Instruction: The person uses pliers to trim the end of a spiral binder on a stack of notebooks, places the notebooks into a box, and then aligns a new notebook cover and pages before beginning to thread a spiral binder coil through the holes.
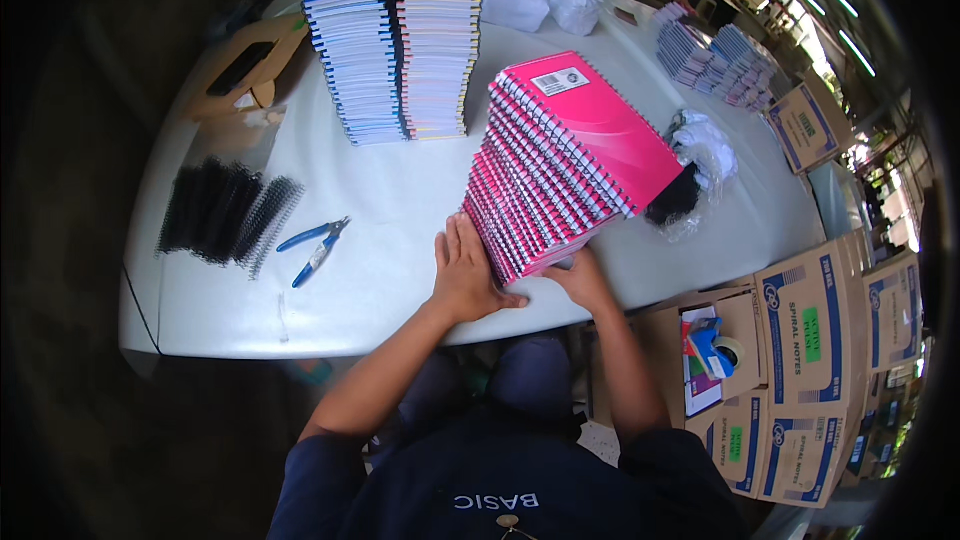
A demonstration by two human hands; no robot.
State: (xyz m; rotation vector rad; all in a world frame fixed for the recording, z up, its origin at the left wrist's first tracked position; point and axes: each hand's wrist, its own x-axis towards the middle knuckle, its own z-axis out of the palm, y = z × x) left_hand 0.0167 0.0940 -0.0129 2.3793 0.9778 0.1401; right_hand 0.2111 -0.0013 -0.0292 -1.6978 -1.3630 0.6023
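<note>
A tall stack of pink spiral notebooks [560, 170] leans on the white counter [390, 210], its base close to the near edge and its top tilted away to the right. The left hand [465, 270] lies flat with fingers spread on the counter, its edge pressed against the lower left side of the stack, an open grip that clasps nothing. The right hand [583, 278] sits at the near foot of the stack, fingers tucked against or under the bottom notebooks; the grip seems to cup the lowest covers, though the stack hides the fingertips and I cannot tell whether it is closed. To the left, well apart from the hands, blue-handled pliers [316, 246] lie on the counter, and further left a bundle of black spiral binding coils [225, 212] rests near the edge. Behind the pink stack stand two upright piles of notebooks [400, 50] side by side, one topped with a blue cover, the other with a yellow-orange one. A crumpled clear plastic bag [700, 170] with something dark in it lies just beside the right of the pink stack. Brown cardboard boxes [810, 340] stand off the counter at the right, one of them open with a roll of tape [728, 352] inside.
</note>
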